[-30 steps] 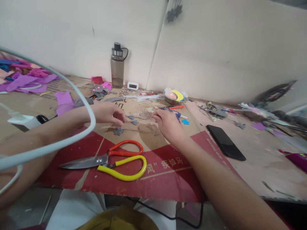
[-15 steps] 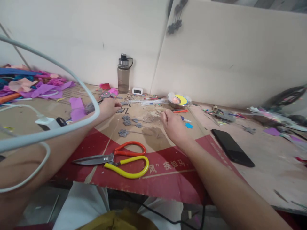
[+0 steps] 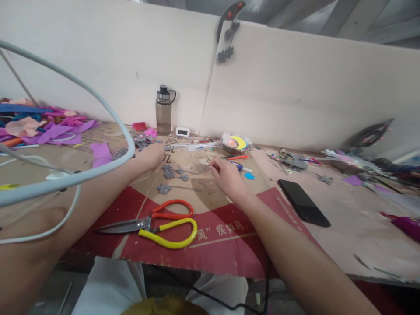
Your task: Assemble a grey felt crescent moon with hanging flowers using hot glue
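Note:
My left hand [image 3: 150, 156] is low over the cardboard beside a pile of grey flower-shaped pieces [image 3: 141, 141]. Its fingers look curled together; what they hold, if anything, is hidden. My right hand [image 3: 227, 176] has thumb and fingers pinched beside a tangle of thin, clear-looking strands [image 3: 201, 166]. Anything in that pinch is too small to name. Between the hands lie grey flowers on thin stems [image 3: 164, 188], with small grey leaves [image 3: 183, 177]. Scissors [image 3: 144, 223] with one red and one yellow handle lie nearer to me.
A water bottle [image 3: 163, 111] and a small digital clock [image 3: 182, 131] stand at the back. Right of them is a bowl [image 3: 234, 148]. A phone [image 3: 303, 202] lies at right, purple scraps [image 3: 59, 131] at left. A pale cable [image 3: 98, 98] loops across the left foreground.
The view has tilted up and turned slightly right, so objects sit lower and further left. My left hand's fingers look more drawn together. The right hand keeps its pinch near the same spot.

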{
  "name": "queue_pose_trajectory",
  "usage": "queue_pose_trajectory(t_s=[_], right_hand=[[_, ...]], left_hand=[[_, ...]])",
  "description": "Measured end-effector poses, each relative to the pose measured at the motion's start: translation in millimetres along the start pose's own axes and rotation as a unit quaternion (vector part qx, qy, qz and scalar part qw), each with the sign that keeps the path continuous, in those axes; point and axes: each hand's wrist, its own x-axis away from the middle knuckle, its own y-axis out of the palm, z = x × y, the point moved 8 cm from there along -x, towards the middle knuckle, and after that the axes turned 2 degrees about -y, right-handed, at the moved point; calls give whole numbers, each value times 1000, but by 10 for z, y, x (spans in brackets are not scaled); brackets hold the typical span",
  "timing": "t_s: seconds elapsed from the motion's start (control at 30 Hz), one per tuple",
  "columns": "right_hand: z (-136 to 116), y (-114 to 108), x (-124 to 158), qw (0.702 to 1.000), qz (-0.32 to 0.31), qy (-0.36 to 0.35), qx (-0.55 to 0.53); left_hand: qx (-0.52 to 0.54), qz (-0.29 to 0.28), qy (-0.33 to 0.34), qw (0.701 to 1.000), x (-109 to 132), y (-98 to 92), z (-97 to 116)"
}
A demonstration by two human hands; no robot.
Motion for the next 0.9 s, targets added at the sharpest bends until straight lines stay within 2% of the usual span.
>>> queue_pose_trajectory(t_s=[0.07, 0.1, 0.13, 0.2, 0.27, 0.33, 0.47, 0.57, 0.7, 0.9], right_hand=[[18, 14, 3, 1000, 6, 9, -17], [32, 22, 6, 999, 10, 19, -35], [46, 33, 10, 998, 14, 29, -59], [70, 74, 20, 991, 16, 54, -125], [81, 139, 35, 978, 10, 79, -193], [59, 202, 52, 968, 4, 91, -236], [-94, 285, 86, 958, -8, 72, -276], [-201, 320, 111, 945, -15, 70, -318], [-236, 329, 125, 939, -26, 90, -332], [-189, 355, 124, 939, -50, 116, -320]], left_hand=[[25, 49, -37, 998, 40, -98, -54], [79, 59, -59, 993, 60, -120, -91], [155, 57, -73, 984, 77, -115, -112], [319, 34, -66, 945, 102, -78, -62], [397, 13, -45, 917, 128, -52, 62], [422, 0, -33, 906, 163, -29, 203], [402, -41, 1, 915, 237, 56, 506], [407, -66, 26, 911, 273, 115, 651], [395, -87, 38, 914, 296, 175, 721], [399, -121, 13, 909, 330, 278, 728]])
